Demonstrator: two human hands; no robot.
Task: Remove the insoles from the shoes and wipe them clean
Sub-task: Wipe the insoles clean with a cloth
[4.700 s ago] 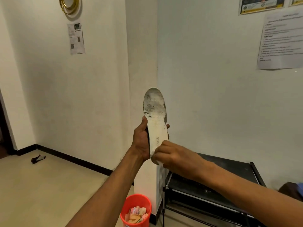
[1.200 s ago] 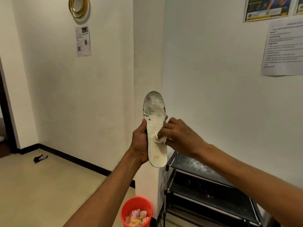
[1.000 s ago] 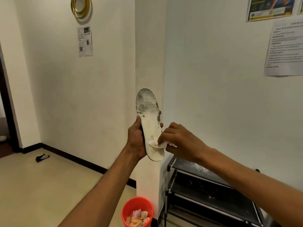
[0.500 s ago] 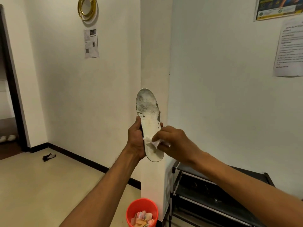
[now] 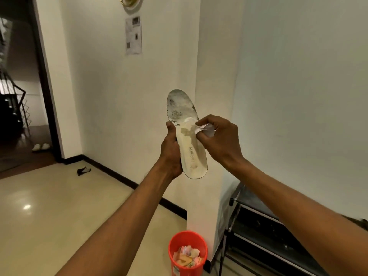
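Note:
A white insole [image 5: 189, 148] stands upright in front of me, toe end up, with dark grime on the toe part and the word FASHION near the heel. My left hand [image 5: 172, 152] grips its left edge around the middle, thumb on the front. My right hand [image 5: 217, 136] pinches a small crumpled white wipe [image 5: 201, 128] and presses it on the insole's right side, just below the grimy patch. No shoes show near my hands.
An orange bin [image 5: 188, 253] holding crumpled paper stands on the floor by the white pillar [image 5: 215, 76]. A black shoe rack [image 5: 258, 226] is at lower right. A doorway [image 5: 20, 96] opens at left, with a small dark object [image 5: 83, 170] on the tiled floor.
My right hand with the wipe has moved up the insole, from near the heel to the middle, uncovering the FASHION print. The view has swung left and downward.

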